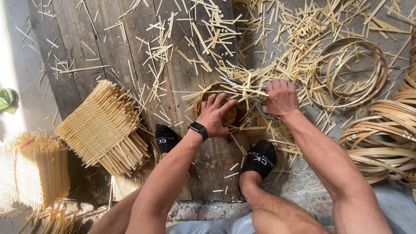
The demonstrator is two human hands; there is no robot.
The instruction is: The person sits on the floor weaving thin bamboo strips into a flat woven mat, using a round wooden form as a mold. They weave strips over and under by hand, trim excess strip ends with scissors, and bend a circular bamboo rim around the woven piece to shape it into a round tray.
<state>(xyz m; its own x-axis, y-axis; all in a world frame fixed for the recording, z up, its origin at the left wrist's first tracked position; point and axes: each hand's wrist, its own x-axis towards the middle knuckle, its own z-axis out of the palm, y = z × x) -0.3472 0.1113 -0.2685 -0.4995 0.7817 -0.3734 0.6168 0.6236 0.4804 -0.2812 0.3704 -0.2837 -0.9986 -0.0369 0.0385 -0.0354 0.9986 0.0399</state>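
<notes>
left hand (215,113) is spread palm-down over a small round woven bamboo basket (225,112), fingers splayed, pressing it against the wooden plank floor (108,52). we judge the flat press serves to stop the piece turning while its loose ends get trimmed. a black smartwatch (198,129) sits on that wrist, forearm running back toward the body.

right hand (281,98) is curled tight around the handles of a pair of scissors (242,84); knuckles up, wrist slightly cocked inward. the blades run leftward from the grip, over the basket's far rim, among projecting bamboo strips. we cannot tell whether the blades are parted or closed; the strips hide them.

the basket lies just left of the scissor grip, directly under the left palm, between the two black-socked feet (260,158) and slightly ahead of them.

beyond the right hand and to its right: coiled bamboo hoops (353,71); more stacked hoops (381,143) near the right forearm. bamboo offcuts (203,39) are scattered ahead of both hands. well left of the left hand: stacked flat woven mats (102,125), and a bundle of further mats (32,169) beyond those.
</notes>
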